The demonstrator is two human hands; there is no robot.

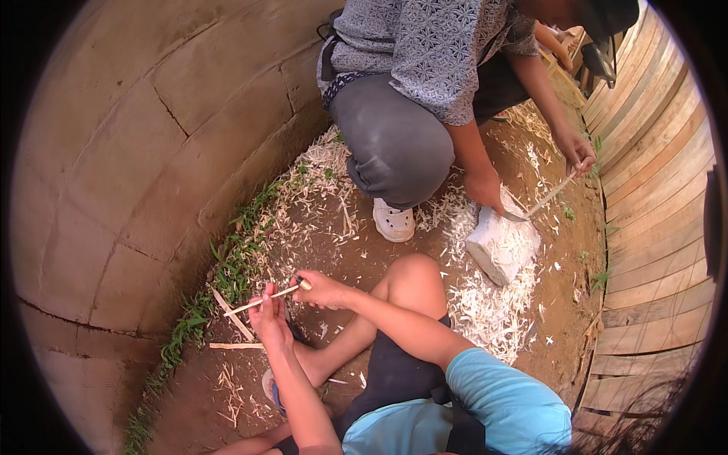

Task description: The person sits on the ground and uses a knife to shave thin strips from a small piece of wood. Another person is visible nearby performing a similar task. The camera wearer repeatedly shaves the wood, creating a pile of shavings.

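My left hand is closed around a thin pale wooden stick, which slants up to the right towards my other hand. Close by, my right hand is closed at the stick's upper end, on a small object with a tan end and a dark part. Its kind is mostly hidden by my fingers. Both hands are held above my bent legs. Just beyond the left hand, several loose pale strips lie on the dirt.
Opposite me a co-worker crouches, pressing a blade to a pale strip over a whitish block. Wood shavings cover the ground. A block wall curves along the left, a plank wall along the right.
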